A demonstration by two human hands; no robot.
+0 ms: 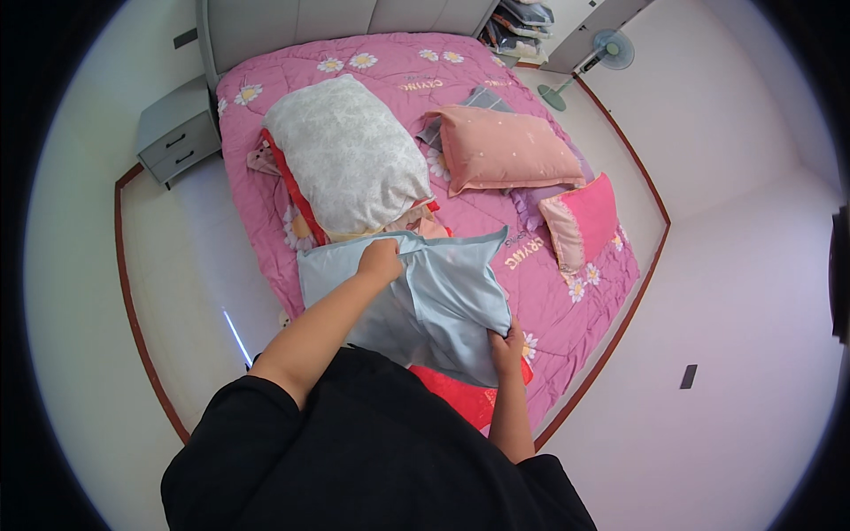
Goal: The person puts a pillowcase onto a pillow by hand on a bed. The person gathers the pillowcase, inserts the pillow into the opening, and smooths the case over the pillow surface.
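A light blue satin pillowcase (452, 288) is spread between my two hands over the near part of the bed. My left hand (381, 260) is closed on its far edge, left of the middle. At the lower right side of the cloth, my right hand (506, 345) grips the edge with the thumb on top. The fabric sags and creases between them; whether anything is inside cannot be told. Just beyond lies a plump grey-white patterned pillow (345, 150). Red cloth (456, 394) shows beneath the pillowcase, close to my body.
A pink flowered quilt (390, 66) covers the bed. Right of the grey-white pillow lie a salmon pillow (509, 149) and a smaller pink pillow (584, 221). A grey nightstand (177, 133) stands at the left, a fan (613, 50) at the far right.
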